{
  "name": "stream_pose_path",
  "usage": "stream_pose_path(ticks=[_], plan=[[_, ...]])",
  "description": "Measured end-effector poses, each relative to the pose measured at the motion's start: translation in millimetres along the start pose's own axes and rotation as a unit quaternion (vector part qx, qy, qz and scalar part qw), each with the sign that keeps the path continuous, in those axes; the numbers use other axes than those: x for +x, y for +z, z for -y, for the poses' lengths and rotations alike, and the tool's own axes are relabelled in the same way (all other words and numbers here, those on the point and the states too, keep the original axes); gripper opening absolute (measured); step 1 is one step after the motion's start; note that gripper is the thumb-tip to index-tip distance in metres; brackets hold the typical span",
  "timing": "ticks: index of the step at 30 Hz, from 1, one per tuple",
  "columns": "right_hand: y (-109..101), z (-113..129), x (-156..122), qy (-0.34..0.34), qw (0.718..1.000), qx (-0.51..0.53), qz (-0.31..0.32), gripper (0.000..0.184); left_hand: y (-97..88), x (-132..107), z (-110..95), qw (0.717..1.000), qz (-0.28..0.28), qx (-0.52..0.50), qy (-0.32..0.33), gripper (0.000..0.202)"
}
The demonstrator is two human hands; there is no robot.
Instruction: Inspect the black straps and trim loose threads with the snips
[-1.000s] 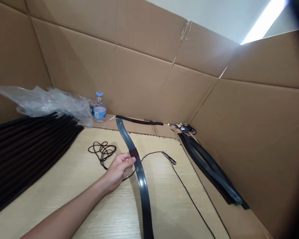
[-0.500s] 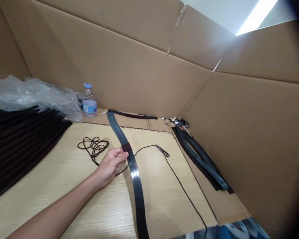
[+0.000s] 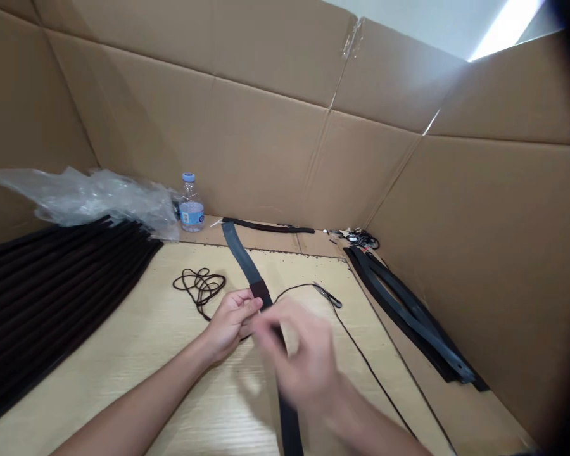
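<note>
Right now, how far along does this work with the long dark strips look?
Possibly done: a few flat dark strips laid by the right cardboard wall. In hand: the left hand pinches a long dark grey flat strip at its short brown wrap; the right hand is blurred above it. Seemingly left: the big stack of dark rods.

The left hand (image 3: 230, 320) pinches a dark strap (image 3: 247, 266) at its brown band; the blurred right hand (image 3: 304, 361) hovers at four o'clock of it.
</note>
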State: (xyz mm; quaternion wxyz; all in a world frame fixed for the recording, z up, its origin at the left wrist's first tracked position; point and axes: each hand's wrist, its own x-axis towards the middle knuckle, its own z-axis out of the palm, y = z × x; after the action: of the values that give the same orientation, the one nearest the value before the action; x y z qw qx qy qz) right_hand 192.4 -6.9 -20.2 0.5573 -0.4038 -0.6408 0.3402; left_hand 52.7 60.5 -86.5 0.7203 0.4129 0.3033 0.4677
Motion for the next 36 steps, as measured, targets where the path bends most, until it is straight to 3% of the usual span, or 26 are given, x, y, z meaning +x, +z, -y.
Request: stream_pose_path(ticks=[3,6,8,10,15,21,25,28,32,36], plan=[[-11.7,-23.7,22.5,0.107,0.993,-0.044,-0.017,0.032,3.0,-1.4,-1.1,1.000,0.020,-0.002,0.006,0.037],[-11.8,-46.5,31.3,0.283,0.938,0.152,0.128,0.044,7.0,-3.1,-2.2,1.000,0.024,-0.006,0.006,0.039],[-4.2,-54.5,28.4,0.326,0.897,0.265,0.138,0.044,8.7,-4.1,-1.8,0.999,0.040,-0.006,0.005,0.038],[4.7,-57.1,22.8,0.336,0.883,0.313,0.101,0.043,9.0,-4.6,-0.2,0.998,0.057,-0.002,0.005,0.035],[13.8,-56.9,13.3,0.327,0.880,0.342,0.047,0.036,9.7,-5.8,2.0,0.998,0.053,0.023,0.010,0.029],[14.6,-56.1,9.5,0.310,0.908,0.283,0.020,0.039,17.0,-7.4,-1.6,0.997,0.034,0.067,-0.002,0.031],[16.5,-55.8,8.5,0.318,0.908,0.271,0.008,0.044,15.3,-4.5,3.7,0.997,-0.010,0.069,-0.019,0.037],[13.9,-55.4,7.2,0.327,0.890,0.318,0.003,0.038,13.1,-2.4,4.0,0.998,-0.018,0.056,-0.018,0.038],[4.9,-52.6,4.3,0.333,0.835,0.437,0.034,0.026,12.2,-1.6,-4.1,0.999,-0.014,0.039,0.028,0.039],[-2.6,-52.0,4.1,0.339,0.837,0.428,0.036,0.035,8.7,-2.2,-6.0,0.999,-0.015,0.040,0.027,0.038]])
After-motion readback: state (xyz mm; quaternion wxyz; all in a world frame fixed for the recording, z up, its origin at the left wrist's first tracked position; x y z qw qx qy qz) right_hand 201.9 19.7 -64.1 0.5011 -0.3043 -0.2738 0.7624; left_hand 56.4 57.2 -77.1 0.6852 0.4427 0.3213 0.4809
